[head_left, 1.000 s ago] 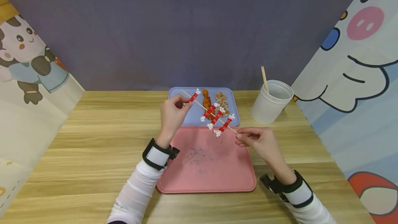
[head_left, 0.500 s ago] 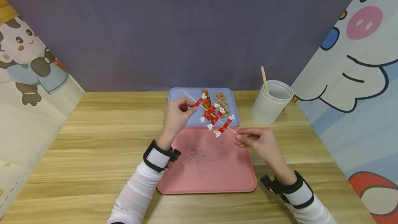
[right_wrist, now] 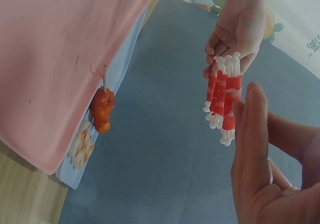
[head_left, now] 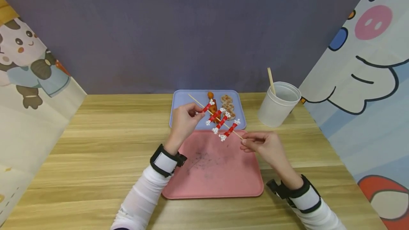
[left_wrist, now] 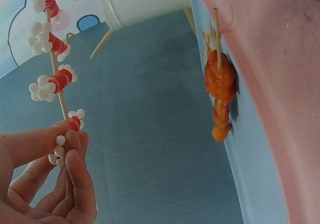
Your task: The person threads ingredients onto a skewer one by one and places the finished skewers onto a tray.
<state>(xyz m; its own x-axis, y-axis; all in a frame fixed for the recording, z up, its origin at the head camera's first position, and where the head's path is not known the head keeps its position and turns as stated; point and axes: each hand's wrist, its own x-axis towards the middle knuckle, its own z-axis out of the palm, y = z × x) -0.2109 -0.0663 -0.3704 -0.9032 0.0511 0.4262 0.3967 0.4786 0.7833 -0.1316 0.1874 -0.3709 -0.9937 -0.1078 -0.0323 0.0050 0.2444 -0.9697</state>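
Note:
Over the two trays in the head view, a thin wooden skewer (head_left: 195,99) slants from upper left to lower right. Several red-wrapped rolls with knobbly white ends, like toy enoki rolls, are threaded on it. My left hand (head_left: 186,118) pinches the uppermost roll (head_left: 209,105) between thumb and fingers; the left wrist view shows white knobs (left_wrist: 60,151) between those fingers. Just below it sit the other rolls (head_left: 221,122), spaced along the stick. At the lower end, my right hand (head_left: 263,146) pinches the bare skewer with thumb and fingertips.
A pink tray (head_left: 230,173) lies in front, a blue tray (head_left: 179,97) behind it. On the blue one are an orange-brown food skewer (head_left: 210,95) and a row of pale lotus-like slices (head_left: 227,98). A white bucket (head_left: 276,111) at right holds wooden sticks (head_left: 271,79).
My left hand has slid down the skewer to the lower right, bringing the uppermost roll close to the others. My right hand has stayed almost still.

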